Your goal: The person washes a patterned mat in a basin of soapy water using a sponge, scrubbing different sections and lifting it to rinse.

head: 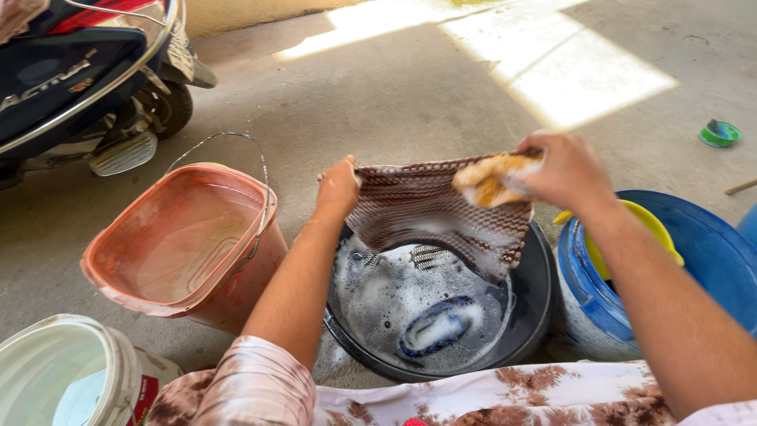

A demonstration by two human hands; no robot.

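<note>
My left hand point(337, 188) grips one corner of a red-and-white patterned cloth point(430, 207), holding it stretched over a black basin point(538, 304) of soapy water. My right hand point(566, 170) holds the cloth's other top edge together with a yellowish soapy sponge point(489, 178) pressed against it. A second patterned piece with a blue band point(435, 325) lies in the foam inside the basin.
A pink square bucket point(177, 241) with a wire handle holds water at the left. A white bucket point(71, 377) is at the lower left. A blue drum point(694, 264) with a yellow scoop point(648, 225) stands right. A scooter point(87, 75) is parked far left; a small green lid point(719, 133) lies far right.
</note>
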